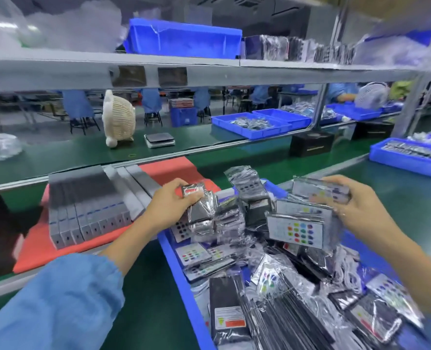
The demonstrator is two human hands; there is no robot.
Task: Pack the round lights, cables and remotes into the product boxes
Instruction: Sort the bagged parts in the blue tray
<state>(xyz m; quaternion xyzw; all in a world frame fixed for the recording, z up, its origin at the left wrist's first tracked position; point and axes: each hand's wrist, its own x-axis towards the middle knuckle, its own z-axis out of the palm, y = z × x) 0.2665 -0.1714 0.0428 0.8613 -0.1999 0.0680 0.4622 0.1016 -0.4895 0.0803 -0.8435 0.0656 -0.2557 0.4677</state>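
Note:
A blue bin [181, 271] in front of me is heaped with bagged remotes [295, 231] that have coloured buttons, along with dark flat packets in clear wrap. My left hand [170, 205] grips a small stack of bagged remotes [200, 210] at the bin's far left corner. My right hand [353, 205] holds another bagged remote [320, 190] above the bin's far right side. A row of grey product boxes [88, 208] stands on a red mat [40, 246] to the left of the bin. No round lights or cables are clearly visible.
A green conveyor belt [143, 286] runs under the mat and bin. Blue trays [257, 125] of bagged parts, a black box [311, 144], a white basket-like fan [118, 118] and a small scale [160, 140] sit behind a rail. A shelf overhead carries a blue crate [184, 37]. Another blue tray [408, 157] lies at right.

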